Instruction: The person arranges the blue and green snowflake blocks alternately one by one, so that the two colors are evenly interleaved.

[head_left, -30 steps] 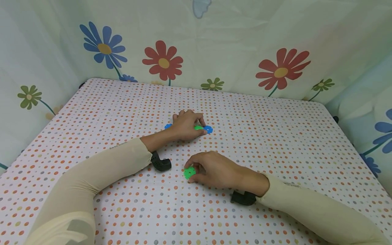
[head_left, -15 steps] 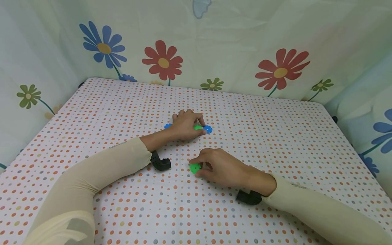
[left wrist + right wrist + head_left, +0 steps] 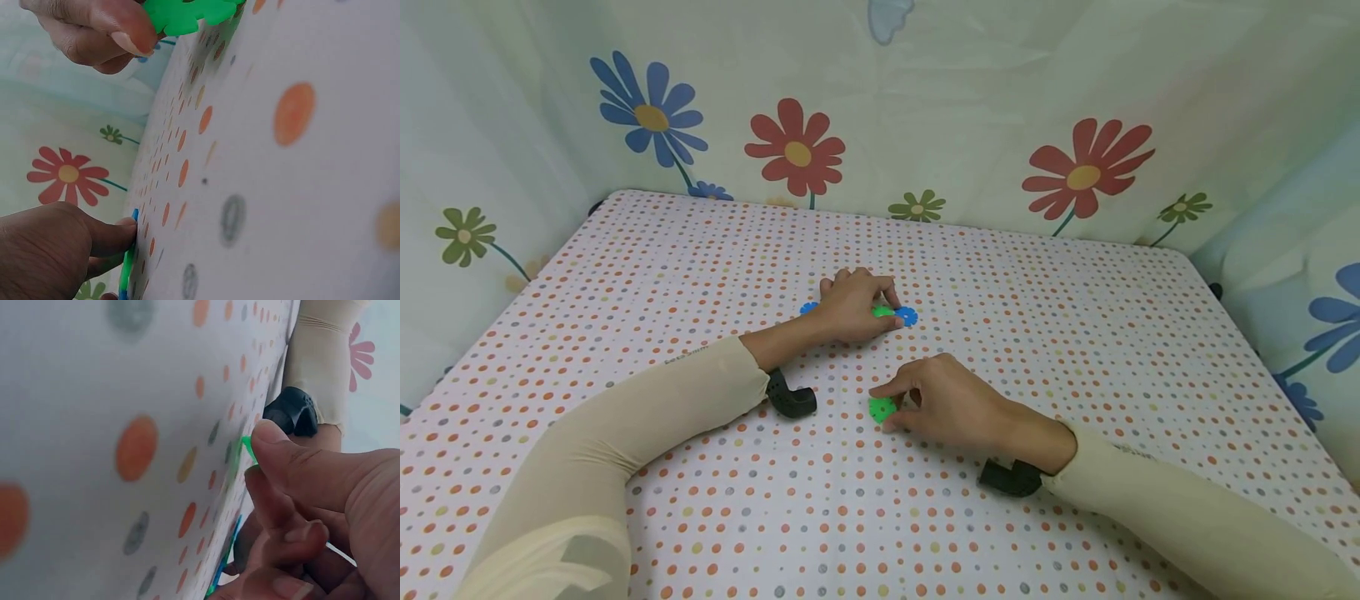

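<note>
In the head view my right hand [image 3: 951, 404] pinches a notched green snowflake disc [image 3: 882, 409] between thumb and fingers, close over the dotted cloth. Farther back, my left hand [image 3: 853, 307] holds a flat row of such discs: a green one [image 3: 883, 312] peeks out between thumb and index finger, joined to a blue one [image 3: 907, 317] on its right. Another blue disc [image 3: 808, 307] shows left of the wrist; the middle of the row is hidden under the hand. The left wrist view shows the right hand's green disc [image 3: 187, 14] up close, its notched edge visible.
The table [image 3: 1075, 350] wears a white cloth with coloured dots. A flower-printed curtain [image 3: 940, 108] surrounds its back and sides. Black wrist mounts [image 3: 793, 398] hang under both wrists.
My right hand has shifted right and slightly away from me, carrying the green disc, nearer the row. The left hand stays in place on the row.
</note>
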`<control>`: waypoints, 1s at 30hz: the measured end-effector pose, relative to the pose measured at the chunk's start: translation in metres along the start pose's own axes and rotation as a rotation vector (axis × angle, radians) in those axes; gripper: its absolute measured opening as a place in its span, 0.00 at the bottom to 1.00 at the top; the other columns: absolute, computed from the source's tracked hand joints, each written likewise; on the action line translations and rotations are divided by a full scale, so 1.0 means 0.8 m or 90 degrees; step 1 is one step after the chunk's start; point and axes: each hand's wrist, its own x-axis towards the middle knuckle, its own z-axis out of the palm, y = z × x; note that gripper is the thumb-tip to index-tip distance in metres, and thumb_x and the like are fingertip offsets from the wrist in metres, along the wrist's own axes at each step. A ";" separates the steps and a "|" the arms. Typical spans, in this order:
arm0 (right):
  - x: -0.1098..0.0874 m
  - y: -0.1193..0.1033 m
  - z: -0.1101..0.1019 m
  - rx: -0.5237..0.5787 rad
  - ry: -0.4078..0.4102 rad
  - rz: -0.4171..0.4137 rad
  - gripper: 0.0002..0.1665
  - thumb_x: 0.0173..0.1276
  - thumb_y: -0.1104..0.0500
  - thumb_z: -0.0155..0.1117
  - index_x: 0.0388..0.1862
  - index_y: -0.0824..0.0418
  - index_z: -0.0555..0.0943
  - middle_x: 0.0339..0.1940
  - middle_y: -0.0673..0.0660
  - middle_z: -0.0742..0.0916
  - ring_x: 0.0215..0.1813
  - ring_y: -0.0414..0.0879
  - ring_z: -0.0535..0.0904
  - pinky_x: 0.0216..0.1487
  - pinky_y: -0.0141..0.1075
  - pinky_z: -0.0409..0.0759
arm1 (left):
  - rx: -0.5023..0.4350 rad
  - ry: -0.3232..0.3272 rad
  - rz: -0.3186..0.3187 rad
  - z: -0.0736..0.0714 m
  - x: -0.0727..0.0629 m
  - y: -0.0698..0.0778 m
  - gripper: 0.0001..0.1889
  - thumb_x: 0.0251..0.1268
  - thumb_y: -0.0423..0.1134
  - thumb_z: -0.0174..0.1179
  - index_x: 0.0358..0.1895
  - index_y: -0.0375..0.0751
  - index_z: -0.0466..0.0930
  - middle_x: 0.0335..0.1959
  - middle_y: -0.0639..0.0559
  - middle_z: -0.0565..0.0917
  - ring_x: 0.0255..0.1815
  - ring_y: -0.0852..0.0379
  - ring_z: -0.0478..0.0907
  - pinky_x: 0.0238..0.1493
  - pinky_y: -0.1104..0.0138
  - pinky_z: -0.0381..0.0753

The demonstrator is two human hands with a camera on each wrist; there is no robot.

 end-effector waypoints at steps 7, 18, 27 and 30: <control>0.002 0.003 0.001 0.041 0.020 0.011 0.19 0.55 0.57 0.78 0.47 0.56 0.89 0.32 0.44 0.89 0.19 0.31 0.67 0.21 0.27 0.67 | -0.002 -0.003 -0.001 0.000 0.000 0.001 0.11 0.62 0.55 0.64 0.43 0.58 0.82 0.41 0.54 0.77 0.45 0.50 0.66 0.47 0.54 0.56; 0.003 0.007 -0.002 0.047 0.026 0.024 0.19 0.56 0.56 0.77 0.48 0.57 0.88 0.34 0.45 0.90 0.19 0.32 0.69 0.21 0.27 0.69 | 0.001 -0.003 -0.003 -0.001 0.000 0.001 0.11 0.63 0.55 0.64 0.43 0.58 0.82 0.42 0.54 0.77 0.46 0.50 0.66 0.47 0.53 0.57; 0.004 0.022 -0.010 0.030 0.017 0.055 0.18 0.59 0.55 0.76 0.48 0.59 0.87 0.27 0.44 0.87 0.21 0.35 0.75 0.25 0.29 0.73 | 0.008 -0.007 -0.005 -0.001 0.000 0.001 0.11 0.63 0.56 0.64 0.44 0.59 0.82 0.42 0.54 0.76 0.46 0.50 0.66 0.47 0.53 0.57; 0.004 0.030 -0.015 0.024 0.019 0.072 0.18 0.59 0.55 0.76 0.47 0.59 0.87 0.27 0.44 0.86 0.23 0.36 0.75 0.25 0.29 0.73 | 0.007 -0.008 -0.008 0.000 0.000 0.001 0.11 0.63 0.56 0.64 0.44 0.59 0.82 0.41 0.54 0.76 0.46 0.50 0.66 0.48 0.53 0.57</control>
